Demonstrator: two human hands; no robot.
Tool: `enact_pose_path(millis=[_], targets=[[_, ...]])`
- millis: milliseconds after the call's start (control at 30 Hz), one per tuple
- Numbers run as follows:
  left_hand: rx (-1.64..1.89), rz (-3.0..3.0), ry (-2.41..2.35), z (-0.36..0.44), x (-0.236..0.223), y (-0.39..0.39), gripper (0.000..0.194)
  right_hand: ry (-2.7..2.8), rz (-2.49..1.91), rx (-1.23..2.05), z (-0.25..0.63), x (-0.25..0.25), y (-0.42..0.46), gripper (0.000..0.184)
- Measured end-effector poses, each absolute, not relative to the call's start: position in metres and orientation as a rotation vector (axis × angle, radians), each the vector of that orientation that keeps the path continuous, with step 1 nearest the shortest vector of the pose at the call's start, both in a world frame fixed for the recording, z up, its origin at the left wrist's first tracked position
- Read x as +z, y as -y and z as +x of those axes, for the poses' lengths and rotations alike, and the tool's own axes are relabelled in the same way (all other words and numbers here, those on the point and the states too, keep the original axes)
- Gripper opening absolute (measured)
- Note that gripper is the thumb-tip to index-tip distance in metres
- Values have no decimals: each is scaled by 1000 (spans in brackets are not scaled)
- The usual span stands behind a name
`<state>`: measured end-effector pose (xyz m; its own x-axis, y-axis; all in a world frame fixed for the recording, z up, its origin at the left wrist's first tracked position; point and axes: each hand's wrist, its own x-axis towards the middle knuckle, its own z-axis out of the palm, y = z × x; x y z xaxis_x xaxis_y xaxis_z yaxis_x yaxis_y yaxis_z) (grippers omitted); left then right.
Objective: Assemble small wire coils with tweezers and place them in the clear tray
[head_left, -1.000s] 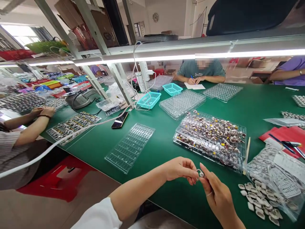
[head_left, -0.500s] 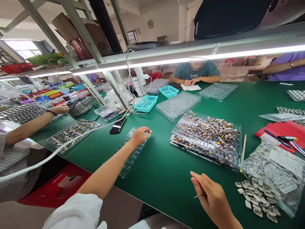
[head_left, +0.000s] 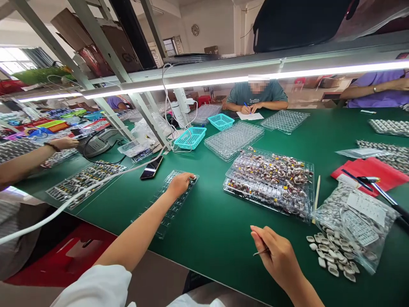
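Note:
My left hand (head_left: pixel 180 185) reaches over a clear plastic compartment tray (head_left: pixel 166 224), its fingers pinched at the far right corner. A small pale piece shows at the fingertips, but whether it is held or lies in the tray I cannot tell. Above the green table on the right, my right hand (head_left: pixel 277 255) is closed, thumb and forefinger together. From under its fingers pokes a thin metal tool (head_left: pixel 260 253), mostly hidden by the palm. Right of that hand lies a loose pile of whitish, hollow shell-like pieces (head_left: pixel 333 256), beside a clear bag (head_left: pixel 358 219) of similar pieces.
Stacked trays (head_left: pixel 268 183) full of small parts stand ahead. Behind them are clear trays (head_left: pixel 233 140) and turquoise baskets (head_left: pixel 191 139). A phone (head_left: pixel 151 167) and white cable (head_left: pixel 96 186) lie left. A co-worker's hand (head_left: pixel 65 143) is far left; another person (head_left: pixel 257 96) writes opposite.
The view has shifted slightly, so most things sit further left. My left hand stays at the tray's far corner, and my right hand keeps its closed grip on the thin metal tool.

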<state>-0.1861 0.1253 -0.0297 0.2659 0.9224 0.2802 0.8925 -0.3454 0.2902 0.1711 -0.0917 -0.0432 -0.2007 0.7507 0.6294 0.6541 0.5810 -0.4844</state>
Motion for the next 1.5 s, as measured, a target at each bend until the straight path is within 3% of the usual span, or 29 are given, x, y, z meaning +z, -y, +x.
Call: enact_pose_path(millis=[167,367,500,767,1133,1300,1500], targets=[[734,2435,-1651,-147,-21,-92,28,1909,-1193,165,167,-39,92,16],[640,2483,-952,-36,-26,-20,22,1754,-1356,243,171,-31,92,17],[579,2462,-769,14,-36,4,19,1640,-1590,115,205,-12,85,20],[646,2386,-673,12,-48,7,17,1517,-2073,39,258,4,23,28],[635,2031,-762,7,-40,3,20,1499,-2082,65,243,1,22,18],[727,1478,-702,6,-29,4,38,1488,-1832,484,207,17,61,18],[706,1144,-519,2,-21,7,34,1340,-1643,981,170,14,86,13]])
